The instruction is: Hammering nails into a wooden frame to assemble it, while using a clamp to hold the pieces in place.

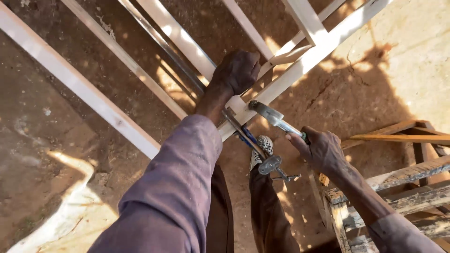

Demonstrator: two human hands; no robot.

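**Hammer Held at a White Wooden Frame**

No boxes, bowls or other containers are seen.

The left hand is laid on top of the white wooden frame, at the spot where two bars meet. Its fingers are curled down over the wood, and the frame is pressed and held by them.

The right hand is closed tight around the handle of a hammer. The metal head of the hammer is placed right against the long slanted bar, just below and to the right of the left hand. The two hands are near each other but apart.

A metal clamp is seen under the frame, between the two arms. A shoe is partly hidden behind it, on the brown dirt ground. An old wooden stand is seen at the right, near the right arm. Purple sleeves are worn on both arms.
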